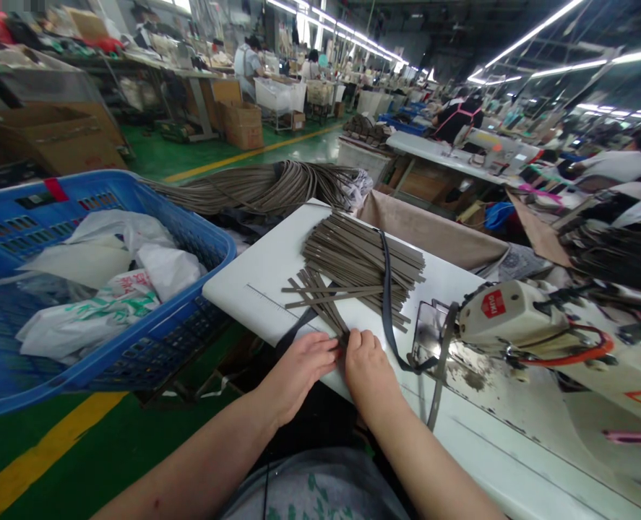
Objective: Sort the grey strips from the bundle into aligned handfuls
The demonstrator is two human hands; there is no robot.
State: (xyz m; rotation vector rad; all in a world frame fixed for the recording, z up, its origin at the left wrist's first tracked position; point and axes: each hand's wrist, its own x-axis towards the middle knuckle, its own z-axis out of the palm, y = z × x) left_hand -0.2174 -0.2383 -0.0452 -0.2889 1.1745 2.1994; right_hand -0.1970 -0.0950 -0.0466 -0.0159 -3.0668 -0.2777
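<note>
Near the front edge of the white sewing table, my left hand (305,365) and my right hand (368,368) meet at the near end of a few grey-brown strips (323,307). The fingers of my right hand are curled closed around the strip ends. My left hand's fingers are pressed together at the same spot, and its grip is partly hidden. Just beyond, a pile of cut grey-brown strips (358,253) lies on the table. A black strap (388,289) crosses the pile and runs toward the sewing machine (504,314) on the right.
A blue plastic basket (190,310) with white plastic bags (108,303) stands at left. Behind the table lies a long bundle of grey-brown strips (255,188). Cardboard boxes (241,124) stand on the green floor. Other people work at machines farther back.
</note>
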